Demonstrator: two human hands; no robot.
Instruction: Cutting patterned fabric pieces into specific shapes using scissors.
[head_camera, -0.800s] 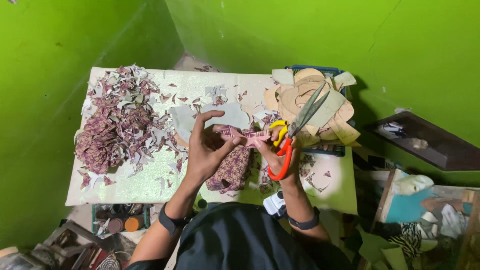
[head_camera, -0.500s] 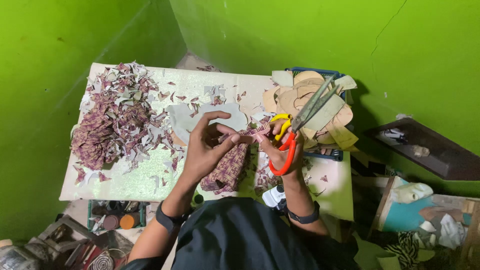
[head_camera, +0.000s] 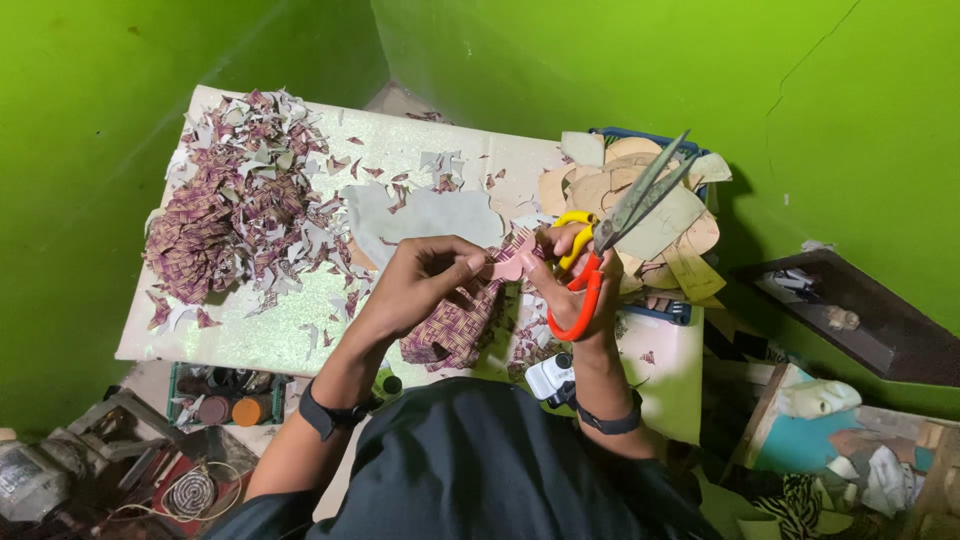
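My left hand pinches a small pink cut-out piece over the white table. My right hand grips scissors with yellow and orange handles, blades pointing up and to the right, and its fingers also touch the pink piece. Beneath the hands hangs a purple plaid patterned piece of material. A grey-white cut sheet lies on the table just behind the left hand.
A heap of purple plaid and white scraps covers the table's left part. Tan cut shapes are stacked in a blue tray at the right. Green walls surround the table. Jars and clutter sit on the floor at lower left, and boxes at right.
Both hands have come closer together over the pink piece. The scissors have tilted more upright, blades pointing up-right.
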